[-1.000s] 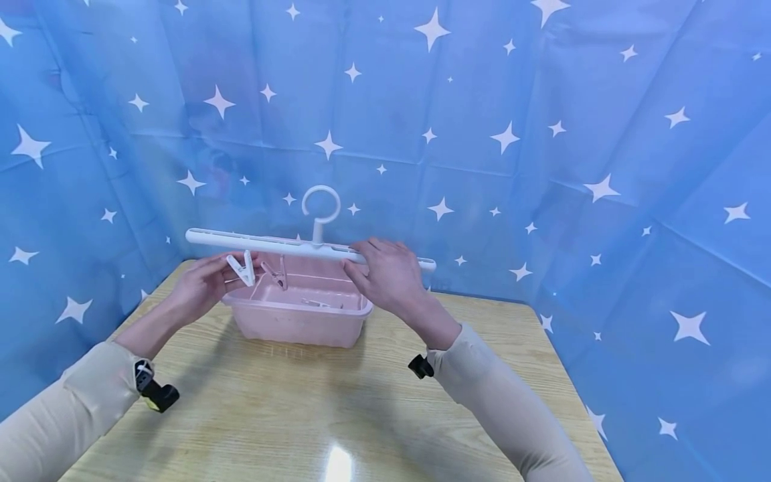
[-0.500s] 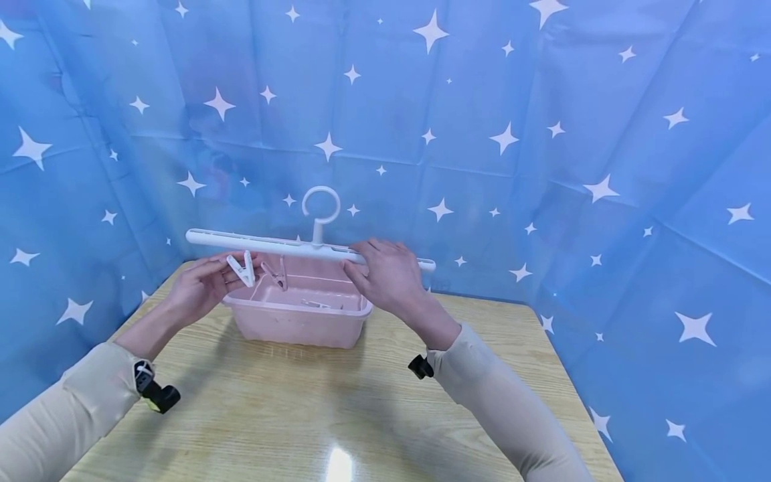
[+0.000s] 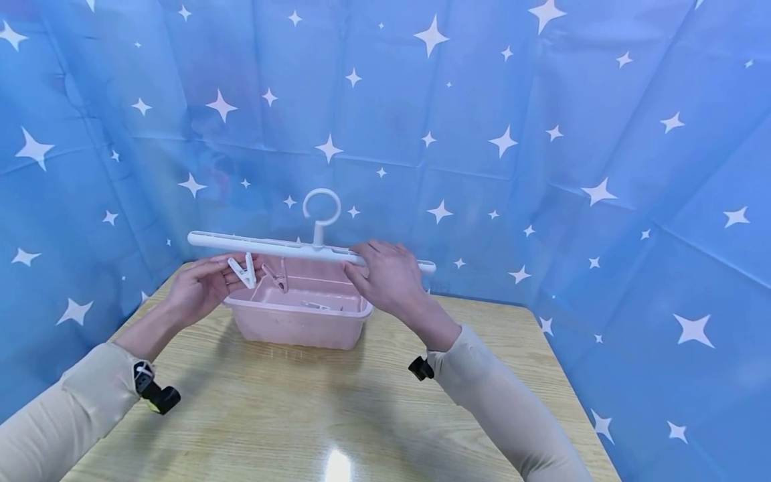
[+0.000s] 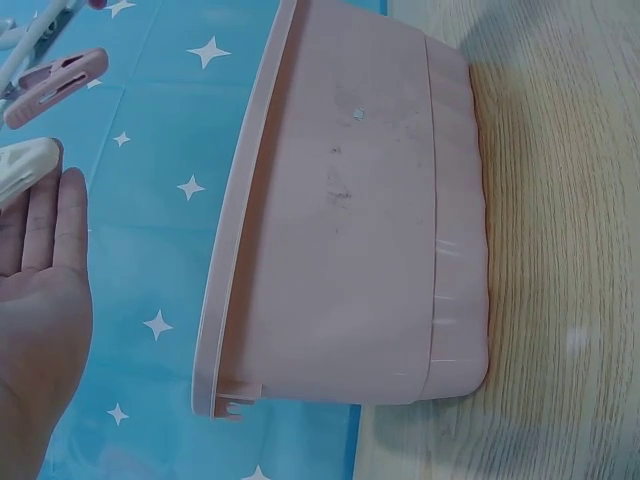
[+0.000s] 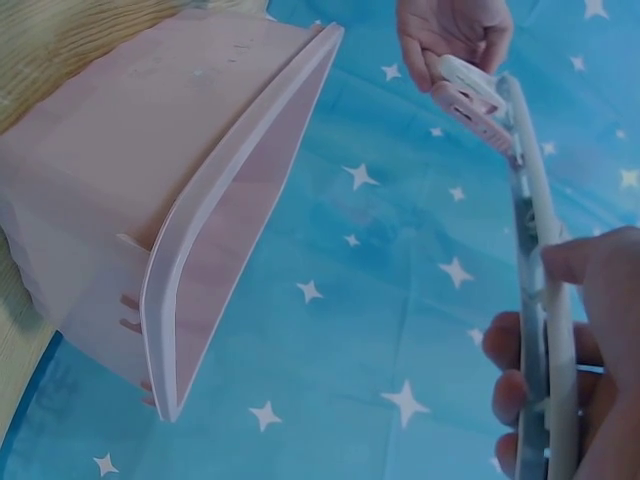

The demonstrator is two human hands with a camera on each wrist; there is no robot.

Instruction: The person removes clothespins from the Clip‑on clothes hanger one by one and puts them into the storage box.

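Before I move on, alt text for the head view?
A person's right grip holds a white bar hanger; the left grip touches a white clip beside a pink clip. A pink plastic basin sits on a wooden table, a blue starry curtain behind.

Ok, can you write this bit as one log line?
left hand: touches white clip | right hand: grips white clothes hanger | pink clip: below hanger | pink basin: on table

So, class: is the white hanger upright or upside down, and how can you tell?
Upright: the head view shows the hanger with its hook above its bar, which the right hand grips.
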